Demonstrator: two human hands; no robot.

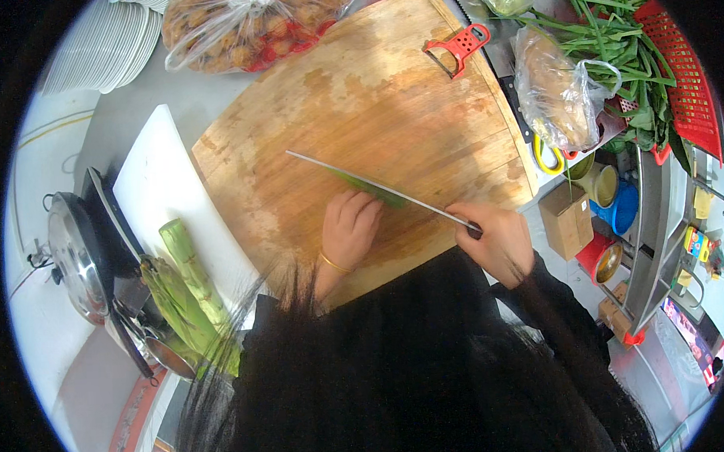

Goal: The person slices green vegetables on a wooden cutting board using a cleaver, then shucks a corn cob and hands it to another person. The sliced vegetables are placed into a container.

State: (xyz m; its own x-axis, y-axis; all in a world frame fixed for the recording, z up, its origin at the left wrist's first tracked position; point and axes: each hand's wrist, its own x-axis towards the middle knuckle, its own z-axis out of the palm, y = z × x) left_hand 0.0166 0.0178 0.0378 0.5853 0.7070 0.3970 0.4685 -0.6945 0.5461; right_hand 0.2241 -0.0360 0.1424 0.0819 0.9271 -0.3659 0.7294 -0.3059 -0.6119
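On a large wooden cutting board (pixel 358 118), my left hand (pixel 351 226) presses down with curled fingers on a thin green vegetable piece (pixel 391 198), whose kind cannot be told. My right hand (pixel 497 236) is closed around the dark handle of a long kitchen knife (pixel 375 183). Its narrow blade lies across the green piece, just beyond my left fingertips, and points to the upper left. A red peeler (pixel 464 46) lies at the board's upper right. Part of the green piece is hidden under the blade and my fingers.
Left of the board are a white cutting board (pixel 162 167), thick green stalks (pixel 190 268) and a lidded pan (pixel 76 254). Stacked white plates (pixel 104 49) and a plastic bag of round brown produce (pixel 229 27) stand behind. Yellow-handled scissors (pixel 548 157), a bagged item (pixel 554 88) and leafy greens (pixel 619 49) are rightward.
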